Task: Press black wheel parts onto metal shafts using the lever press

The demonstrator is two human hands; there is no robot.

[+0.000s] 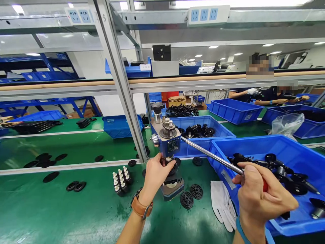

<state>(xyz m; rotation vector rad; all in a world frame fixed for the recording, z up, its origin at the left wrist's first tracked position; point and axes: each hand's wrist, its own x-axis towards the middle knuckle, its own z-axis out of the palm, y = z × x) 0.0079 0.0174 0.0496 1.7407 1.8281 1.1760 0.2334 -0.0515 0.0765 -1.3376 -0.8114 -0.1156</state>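
A blue and grey hand press [169, 142] stands on the green table, with a long metal lever [213, 156] reaching out to the right. My left hand [157, 170] pinches a black round part [170, 167] under the press head; the fingers partly cover it. My right hand [262, 193] is closed round the end of the lever, where a bit of red handle shows. Two black ribbed discs [187, 200] lie in front of the press, to its right. Left of my left hand is a group of small black parts with white tips [121, 181].
A white glove [222, 203] lies beside a large blue bin [281, 142] of black parts on the right. Another blue bin [203, 120] sits behind the press. Black discs [50, 176] are scattered at left. A metal post [124, 78] rises behind. Two people work at the far right.
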